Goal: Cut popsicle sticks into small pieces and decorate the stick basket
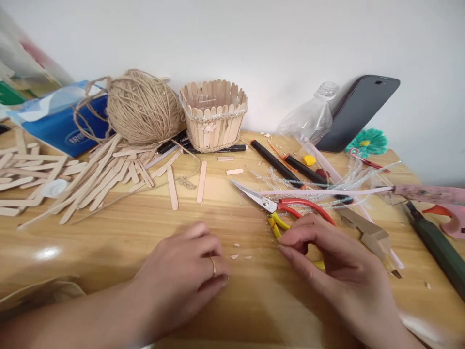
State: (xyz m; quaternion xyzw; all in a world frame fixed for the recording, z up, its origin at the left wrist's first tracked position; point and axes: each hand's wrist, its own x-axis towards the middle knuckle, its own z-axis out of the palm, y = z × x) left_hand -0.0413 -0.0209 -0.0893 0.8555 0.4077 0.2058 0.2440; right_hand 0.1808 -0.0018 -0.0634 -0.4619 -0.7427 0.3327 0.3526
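Your pale wooden-stick basket (227,132) stands built; short flat tan sticks (202,182) lie loose. Your left hand (189,264) half-curls, right hand (343,274) pinches by red-and-yellow-handled scissors (269,203); their hold, I can't tell.

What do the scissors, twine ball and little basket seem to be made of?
Scissors: smooth metal blades, by their silvery sheen; red and yellow handles, probably glossy plastic. Twine ball: rough plant fibre, perhaps jute, given its brown, fuzzy strands. Basket: apparently unpainted wood, its sticks pale and matte.

Dark phone (358,116), blue tissue pack (60,121)
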